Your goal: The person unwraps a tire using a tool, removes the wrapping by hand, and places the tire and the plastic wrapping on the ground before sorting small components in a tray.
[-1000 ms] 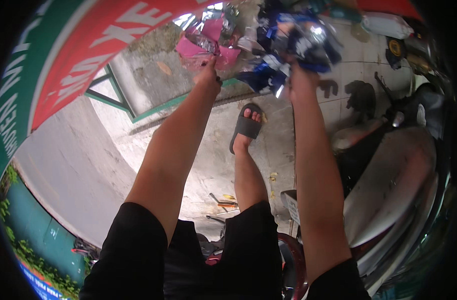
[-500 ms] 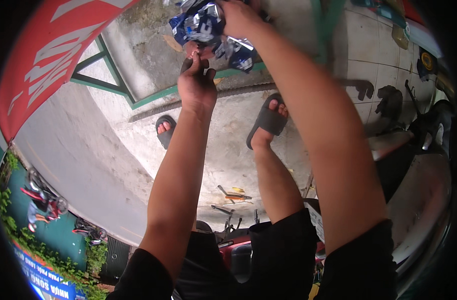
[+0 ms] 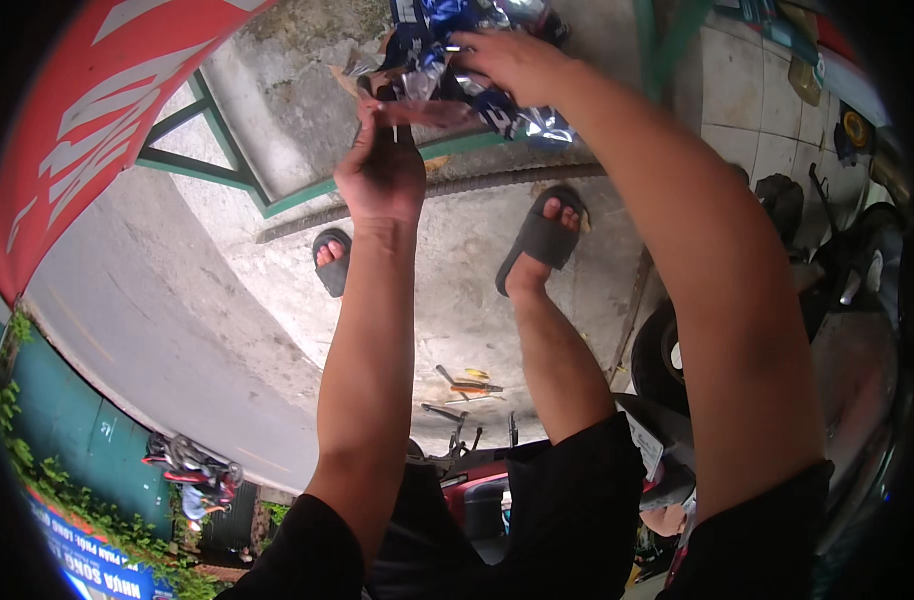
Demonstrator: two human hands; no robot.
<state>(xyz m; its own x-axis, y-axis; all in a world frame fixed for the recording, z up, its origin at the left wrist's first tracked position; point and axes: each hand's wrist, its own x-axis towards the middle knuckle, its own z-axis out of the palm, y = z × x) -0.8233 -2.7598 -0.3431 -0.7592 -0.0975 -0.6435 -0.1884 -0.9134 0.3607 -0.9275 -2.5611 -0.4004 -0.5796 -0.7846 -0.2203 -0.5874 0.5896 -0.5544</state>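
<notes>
A bundle of crumpled, shiny blue-and-silver packets [image 3: 414, 48] is at the top of the view, partly cut off by its edge. My right hand [image 3: 517, 68] lies over the bundle's right side, fingers bent into the foil and fingertips partly hidden. Lower and to the left, my left hand [image 3: 382, 175] has its fingers closed on the end of a pinkish, see-through plastic strip [image 3: 432, 113]. That strip runs across to the packets, below my right hand.
Beneath the packets stands a green metal frame [image 3: 302, 196], beside a ribbed bar [image 3: 447, 187] on the concrete. A red banner [image 3: 107, 120] rises at left. Orange-handled pliers [image 3: 475, 387] lie near my feet. Parked motorbikes crowd the right; a road [image 3: 167, 300] runs at left.
My right hand has shifted right and down with the packets. More of the pinkish strip now shows stretched between my hands. My left hand has moved slightly left and down.
</notes>
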